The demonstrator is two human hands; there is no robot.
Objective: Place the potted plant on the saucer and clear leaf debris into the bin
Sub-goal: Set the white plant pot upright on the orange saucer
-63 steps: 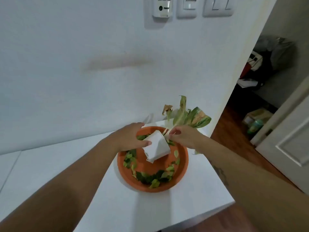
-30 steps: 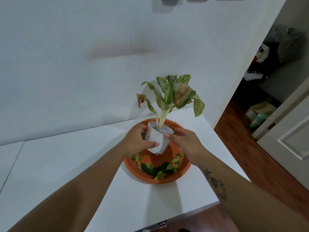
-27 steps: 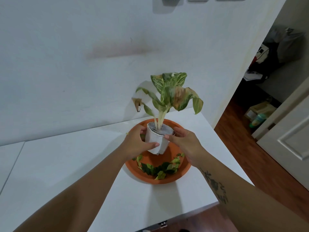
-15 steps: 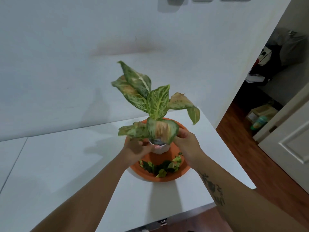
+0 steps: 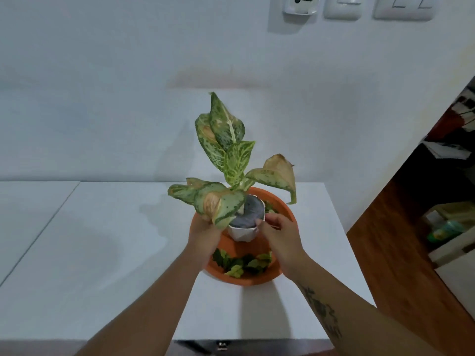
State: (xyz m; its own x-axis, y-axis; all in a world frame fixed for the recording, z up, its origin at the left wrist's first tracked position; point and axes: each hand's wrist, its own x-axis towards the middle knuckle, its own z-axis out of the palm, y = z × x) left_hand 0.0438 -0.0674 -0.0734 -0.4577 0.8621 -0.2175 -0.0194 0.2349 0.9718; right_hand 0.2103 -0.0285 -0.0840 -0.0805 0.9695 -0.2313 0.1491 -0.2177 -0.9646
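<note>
A small white pot (image 5: 244,231) with a speckled green plant (image 5: 227,160) stands upright in the middle of the orange saucer (image 5: 281,210) on the white table (image 5: 108,242). My left hand (image 5: 204,233) grips the pot's left side, partly hidden under a drooping leaf. My right hand (image 5: 279,233) touches the pot's right rim with its fingertips. Cut green leaf pieces (image 5: 243,262) lie in the near part of the saucer, and a few show behind the pot. No bin is in view.
A white wall rises just behind the table, with switches (image 5: 359,7) at the top. The table's right edge (image 5: 341,240) drops to a wooden floor (image 5: 411,265). A doorway at the right opens onto a dark room with clutter (image 5: 447,224).
The pot went from tipped on its side to upright, then was set down in the saucer's middle. Both hands stayed on it. The camera view shifted nearer and higher.
</note>
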